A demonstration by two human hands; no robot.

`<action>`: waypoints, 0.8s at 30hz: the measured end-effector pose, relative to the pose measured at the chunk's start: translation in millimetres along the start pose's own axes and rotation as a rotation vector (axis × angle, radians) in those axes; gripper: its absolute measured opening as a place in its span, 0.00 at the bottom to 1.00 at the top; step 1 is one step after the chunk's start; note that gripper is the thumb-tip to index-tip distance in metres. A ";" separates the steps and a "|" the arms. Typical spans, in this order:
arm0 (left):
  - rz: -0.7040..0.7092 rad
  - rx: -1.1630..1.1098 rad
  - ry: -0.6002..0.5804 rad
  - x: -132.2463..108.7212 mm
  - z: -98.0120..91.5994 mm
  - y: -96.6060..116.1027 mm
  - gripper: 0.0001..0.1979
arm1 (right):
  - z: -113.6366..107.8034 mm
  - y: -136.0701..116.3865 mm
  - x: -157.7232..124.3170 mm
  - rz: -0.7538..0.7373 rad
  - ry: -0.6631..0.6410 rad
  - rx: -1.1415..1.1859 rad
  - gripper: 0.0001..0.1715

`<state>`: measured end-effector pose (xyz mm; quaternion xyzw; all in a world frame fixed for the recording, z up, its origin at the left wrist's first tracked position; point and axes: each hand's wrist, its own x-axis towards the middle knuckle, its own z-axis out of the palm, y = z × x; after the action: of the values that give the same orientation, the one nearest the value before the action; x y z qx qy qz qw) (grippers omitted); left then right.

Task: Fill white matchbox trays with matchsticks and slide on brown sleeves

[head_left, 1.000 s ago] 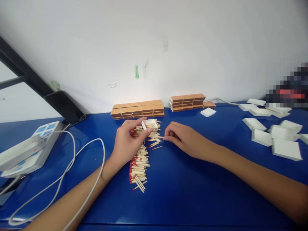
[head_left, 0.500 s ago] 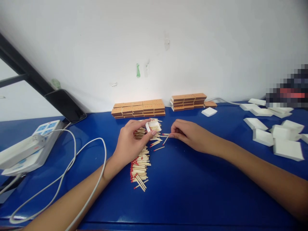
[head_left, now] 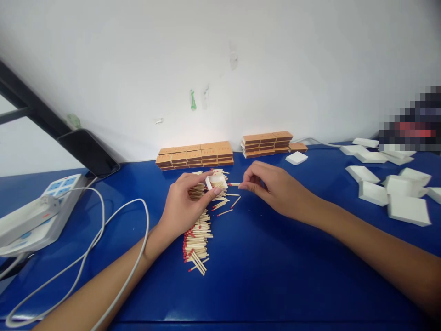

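My left hand (head_left: pixel 182 200) is closed around a small white matchbox tray (head_left: pixel 216 181), held between thumb and forefinger, with matches visible inside. Beneath and beside it a long heap of red-headed matches (head_left: pixel 198 234) runs over the blue table, partly hidden by the hand. To the right of the tray, my right hand (head_left: pixel 263 181) pinches the end of a single match (head_left: pixel 234 184), its red head pointing at the tray. A few loose matches (head_left: pixel 235 202) lie on the table just below the right fingertips.
Orange-brown matchboxes stand along the wall in a left stack (head_left: pixel 196 156) and a right stack (head_left: pixel 267 143). Single white tray (head_left: pixel 296 158); several more white trays (head_left: pixel 408 209) lie scattered at right. Power strip (head_left: pixel 65 184), white cable (head_left: pixel 146 216) and black phone (head_left: pixel 89 151) are at left.
My right hand has let one match drop onto the table and now pinches another, slightly higher up beside the tray. The left hand still holds the tray. The view has shifted slightly.
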<state>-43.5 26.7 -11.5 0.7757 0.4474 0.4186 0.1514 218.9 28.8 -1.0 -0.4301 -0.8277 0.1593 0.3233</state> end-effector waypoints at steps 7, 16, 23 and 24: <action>-0.031 -0.093 -0.049 0.2 -0.4 7.3 0.20 | 12.4 -3.3 -0.8 -0.032 0.114 0.155 0.17; -0.093 -0.289 -0.129 -0.1 0.4 18.4 0.19 | 12.9 -7.7 -3.3 -0.163 0.097 0.065 0.09; -0.306 -0.466 -0.188 -1.6 4.1 15.8 0.25 | 8.8 -9.2 -5.3 -0.158 0.160 0.057 0.09; -0.297 -0.462 -0.176 -1.5 4.3 15.4 0.24 | 8.4 -10.4 -5.5 -0.155 0.172 0.073 0.10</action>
<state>-31.7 17.5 -5.5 0.6799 0.4339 0.4139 0.4220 209.3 18.4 -3.8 -0.3649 -0.8214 0.1264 0.4197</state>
